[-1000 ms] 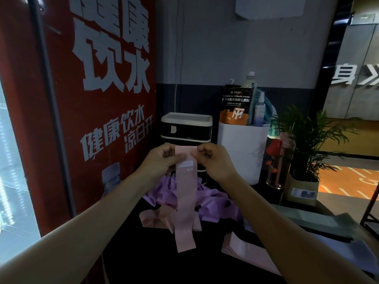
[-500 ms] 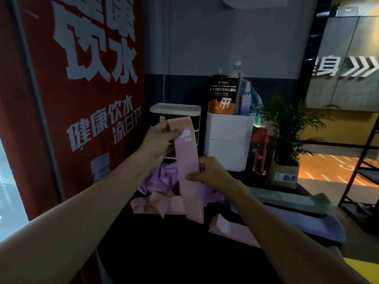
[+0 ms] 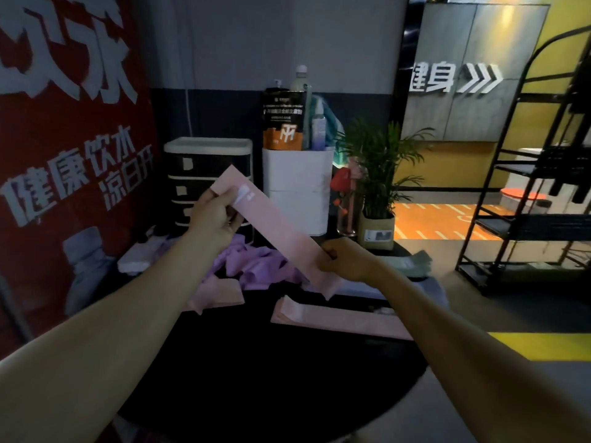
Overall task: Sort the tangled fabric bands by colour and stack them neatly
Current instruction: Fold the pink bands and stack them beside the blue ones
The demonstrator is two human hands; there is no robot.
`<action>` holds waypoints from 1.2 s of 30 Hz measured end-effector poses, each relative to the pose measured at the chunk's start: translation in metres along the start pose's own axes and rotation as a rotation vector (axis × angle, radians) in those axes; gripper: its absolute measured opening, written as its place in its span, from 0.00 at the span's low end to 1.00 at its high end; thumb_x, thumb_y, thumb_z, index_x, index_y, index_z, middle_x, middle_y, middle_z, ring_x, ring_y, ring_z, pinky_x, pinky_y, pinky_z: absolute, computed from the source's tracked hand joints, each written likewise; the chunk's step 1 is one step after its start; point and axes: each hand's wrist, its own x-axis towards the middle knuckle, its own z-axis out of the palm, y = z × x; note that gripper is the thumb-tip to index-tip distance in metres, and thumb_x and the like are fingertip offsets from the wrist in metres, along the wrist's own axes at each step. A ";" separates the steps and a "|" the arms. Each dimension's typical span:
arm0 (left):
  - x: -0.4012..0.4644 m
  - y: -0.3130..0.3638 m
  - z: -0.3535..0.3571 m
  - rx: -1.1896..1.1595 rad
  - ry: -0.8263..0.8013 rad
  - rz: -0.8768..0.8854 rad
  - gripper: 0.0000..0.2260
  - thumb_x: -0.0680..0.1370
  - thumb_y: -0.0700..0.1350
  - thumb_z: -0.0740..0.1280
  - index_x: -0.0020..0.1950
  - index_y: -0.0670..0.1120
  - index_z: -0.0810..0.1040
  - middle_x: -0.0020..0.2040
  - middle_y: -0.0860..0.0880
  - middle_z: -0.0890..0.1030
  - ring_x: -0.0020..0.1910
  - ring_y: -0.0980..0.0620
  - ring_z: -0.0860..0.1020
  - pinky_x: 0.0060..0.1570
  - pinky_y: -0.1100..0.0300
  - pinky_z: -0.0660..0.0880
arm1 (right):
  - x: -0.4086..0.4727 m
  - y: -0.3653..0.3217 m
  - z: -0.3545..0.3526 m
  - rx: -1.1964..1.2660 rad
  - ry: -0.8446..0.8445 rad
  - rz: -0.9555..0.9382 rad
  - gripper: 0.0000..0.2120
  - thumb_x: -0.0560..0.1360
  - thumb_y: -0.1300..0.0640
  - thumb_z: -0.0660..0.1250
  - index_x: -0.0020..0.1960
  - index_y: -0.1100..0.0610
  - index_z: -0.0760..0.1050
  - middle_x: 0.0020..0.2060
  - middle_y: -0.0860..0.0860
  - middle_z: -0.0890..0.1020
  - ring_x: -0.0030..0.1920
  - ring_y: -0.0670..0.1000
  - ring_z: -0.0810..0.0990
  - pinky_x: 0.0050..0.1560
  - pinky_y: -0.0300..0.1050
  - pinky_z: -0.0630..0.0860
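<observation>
With the left hand (image 3: 215, 215) and right hand (image 3: 343, 260) each pinching an end of the taut pink band (image 3: 277, 226), it probably wanted lowering flat, edges squared, onto the pink stack (image 3: 335, 318) just below the right hand.

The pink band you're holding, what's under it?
Under the pink band lie tangled purple bands on the black table. Whatever sits right behind it stays hidden.
</observation>
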 end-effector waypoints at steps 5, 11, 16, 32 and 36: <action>-0.005 -0.046 0.001 -0.042 0.051 -0.076 0.07 0.79 0.36 0.61 0.45 0.47 0.73 0.43 0.48 0.77 0.40 0.53 0.76 0.32 0.61 0.78 | -0.026 0.046 -0.014 -0.201 0.011 0.068 0.06 0.78 0.62 0.60 0.43 0.62 0.72 0.40 0.55 0.73 0.40 0.51 0.69 0.33 0.41 0.62; -0.011 -0.083 0.001 -0.014 0.097 -0.143 0.08 0.79 0.35 0.61 0.44 0.47 0.72 0.41 0.49 0.77 0.38 0.54 0.76 0.31 0.61 0.77 | -0.058 0.082 -0.030 -0.211 -0.061 0.197 0.11 0.76 0.65 0.61 0.55 0.65 0.77 0.49 0.55 0.78 0.47 0.52 0.74 0.40 0.41 0.67; -0.019 -0.109 -0.002 0.016 0.124 -0.183 0.09 0.78 0.35 0.61 0.42 0.47 0.71 0.41 0.49 0.77 0.39 0.53 0.76 0.35 0.60 0.76 | -0.081 0.104 -0.032 -0.044 0.045 0.352 0.09 0.77 0.69 0.58 0.41 0.68 0.73 0.33 0.54 0.70 0.29 0.43 0.69 0.25 0.29 0.62; -0.032 -0.158 -0.026 0.998 -0.014 -0.049 0.06 0.69 0.39 0.68 0.41 0.36 0.78 0.39 0.39 0.78 0.40 0.44 0.77 0.50 0.50 0.77 | -0.096 0.144 -0.024 0.019 0.554 0.573 0.09 0.73 0.62 0.67 0.47 0.68 0.78 0.38 0.59 0.76 0.43 0.59 0.76 0.42 0.47 0.71; -0.037 -0.160 -0.031 1.215 -0.029 0.050 0.04 0.71 0.35 0.67 0.45 0.37 0.79 0.44 0.37 0.81 0.47 0.40 0.79 0.46 0.56 0.71 | -0.096 0.149 -0.013 -0.033 0.532 0.566 0.06 0.73 0.61 0.68 0.47 0.64 0.77 0.38 0.54 0.75 0.45 0.57 0.76 0.44 0.46 0.71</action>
